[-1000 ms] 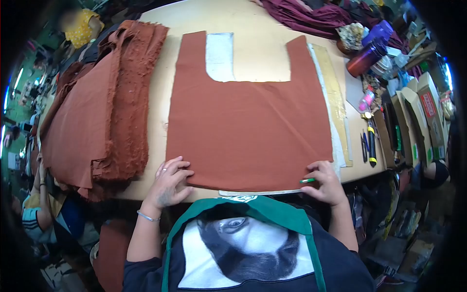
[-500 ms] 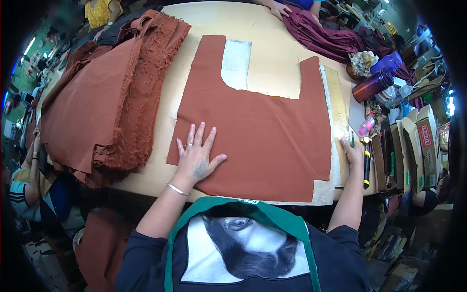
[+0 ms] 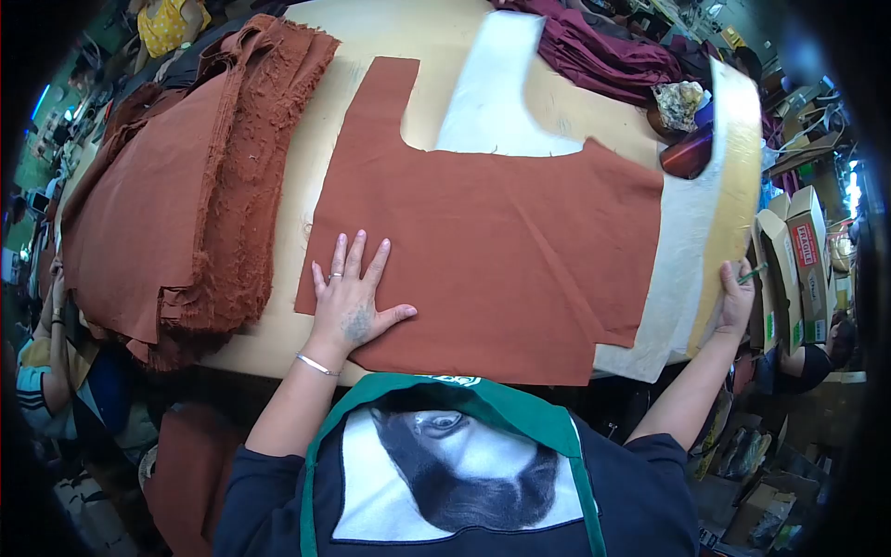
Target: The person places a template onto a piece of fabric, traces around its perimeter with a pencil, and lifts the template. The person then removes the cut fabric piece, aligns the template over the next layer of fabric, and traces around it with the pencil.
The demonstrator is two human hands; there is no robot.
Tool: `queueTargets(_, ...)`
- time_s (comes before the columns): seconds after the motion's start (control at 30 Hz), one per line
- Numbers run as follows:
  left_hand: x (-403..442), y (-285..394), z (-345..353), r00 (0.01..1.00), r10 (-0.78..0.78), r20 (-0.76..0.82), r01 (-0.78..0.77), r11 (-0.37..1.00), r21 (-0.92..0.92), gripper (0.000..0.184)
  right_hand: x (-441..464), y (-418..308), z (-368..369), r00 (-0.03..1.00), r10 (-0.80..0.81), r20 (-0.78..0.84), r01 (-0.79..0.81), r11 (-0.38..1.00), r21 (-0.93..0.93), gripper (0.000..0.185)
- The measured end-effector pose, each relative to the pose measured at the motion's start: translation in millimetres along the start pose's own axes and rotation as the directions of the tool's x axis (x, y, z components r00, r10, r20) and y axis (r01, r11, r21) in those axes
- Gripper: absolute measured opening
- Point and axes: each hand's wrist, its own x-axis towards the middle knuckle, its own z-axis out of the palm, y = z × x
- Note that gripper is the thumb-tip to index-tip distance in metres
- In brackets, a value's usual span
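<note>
My left hand [image 3: 351, 302] lies flat with spread fingers on a rust-brown cut fabric piece [image 3: 483, 251], which has a scooped neckline at the top. My right hand [image 3: 736, 297] grips the right edge of a large white pattern sheet [image 3: 682, 251] with a yellowish band along that side. A thin green stick, perhaps a pen [image 3: 754, 273], pokes out from the same fingers. The sheet lies partly under the fabric, and its right side is raised off the table. The fabric's right edge is folded or bunched a little.
A thick stack of rust-brown fabric [image 3: 148, 200] with frayed edges lies at left. Maroon cloth [image 3: 594, 51] and a dark red tumbler [image 3: 687, 156] sit at the back right. Cardboard boxes [image 3: 806, 251] stand at right. Another person in yellow [image 3: 172, 26] is at the far left.
My right hand has moved right, pulling the white sheet rightward and up from beneath the fabric. More of the sheet shows now. My left hand stays flat on the fabric.
</note>
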Motion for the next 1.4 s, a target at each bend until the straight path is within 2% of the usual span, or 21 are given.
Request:
queueTargets(0.07,0,1,-2,1.0,-0.013,0.018,0.013,1.0,-0.003,0.093,16,-3,-24,0.987,-0.043,-0.157,0.042,0.999,-0.012,0.032)
queueTargets(0.17,0,2,-2,0.999,-0.021,0.033,0.021,1.0,0.001,0.093,30,-17,-35,0.949,-0.199,-0.245,0.199,0.98,-0.026,0.032)
queueTargets(0.27,2,3,-3,0.998,-0.024,0.05,0.023,1.0,0.02,0.093,27,-26,-5,0.837,-0.262,-0.48,0.345,0.934,0.093,0.032)
queueTargets(0.37,9,2,-3,0.998,-0.019,0.052,0.018,1.0,0.012,0.09,22,-31,14,0.696,-0.364,-0.619,0.455,0.891,-0.012,0.031)
queueTargets(0.4,13,1,-5,0.999,-0.016,0.05,0.016,1.0,0.005,0.089,20,-31,15,0.698,-0.385,-0.604,0.494,0.869,0.017,0.028)
queueTargets(0.5,34,14,-13,0.996,0.076,0.043,-0.077,0.997,0.026,0.08,13,-27,-4,0.653,-0.454,-0.607,0.493,0.863,-0.115,0.028)
queueTargets(0.53,45,23,-16,0.985,0.17,-0.038,-0.17,0.985,-0.014,0.067,6,-31,-5,0.631,-0.495,-0.597,0.49,0.851,-0.188,0.027)
queueTargets(0.6,81,50,-27,0.94,0.316,-0.13,-0.322,0.946,-0.029,0.055,-21,-52,6,0.63,-0.503,-0.592,0.483,0.85,-0.21,0.028)
queueTargets(0.67,133,85,-38,0.904,0.386,-0.184,-0.408,0.907,-0.103,0.047,-42,-65,18,0.6,-0.563,-0.568,0.525,0.813,-0.252,0.028)
queueTargets(0.73,185,127,-42,0.886,0.427,-0.179,-0.445,0.892,-0.077,0.038,-62,-72,25,0.598,-0.534,-0.597,0.493,0.833,-0.252,0.029)
queueTargets(0.9,265,217,-12,0.82,0.569,0.059,-0.571,0.821,0.013,0.035,-105,-68,3,0.582,-0.545,-0.604,0.478,0.83,-0.289,0.026)
queueTargets(0.93,268,229,-13,0.804,0.575,0.153,-0.585,0.81,0.028,0.035,-112,-70,-3,0.582,-0.545,-0.603,0.482,0.829,-0.284,0.024)
queueTargets(1.03,276,242,5,0.821,0.517,0.241,-0.534,0.845,0.005,0.034,-134,-65,-37,0.533,-0.553,-0.64,0.465,0.824,-0.323,0.024)
queueTargets(1.07,273,242,1,0.84,0.441,0.318,-0.478,0.877,0.048,0.041,-138,-60,-48,0.513,-0.552,-0.657,0.45,0.825,-0.341,0.025)
queueTargets(1.17,279,240,4,0.935,0.271,0.231,-0.302,0.946,0.115,0.047,-142,-75,-41,0.464,-0.544,-0.699,0.436,0.827,-0.355,0.029)
queueTargets(1.2,283,239,6,0.958,0.187,0.217,-0.225,0.96,0.167,0.055,-145,-75,-47,0.423,-0.554,-0.717,0.401,0.824,-0.401,0.036)
queueTargets(1.3,284,226,19,0.998,0.054,0.028,-0.051,0.994,-0.1,0.061,-154,-76,-61,0.431,-0.56,-0.708,0.451,0.813,-0.369,0.036)
queueTargets(1.33,281,224,20,0.991,0.094,-0.09,-0.108,0.979,-0.173,0.065,-154,-80,-54,0.408,-0.572,-0.711,0.457,0.802,-0.383,0.036)
queueTargets(1.4,264,216,20,0.943,0.211,-0.259,-0.266,0.944,-0.197,0.066,-162,-76,-67,0.399,-0.588,-0.704,0.456,0.793,-0.404,0.036)
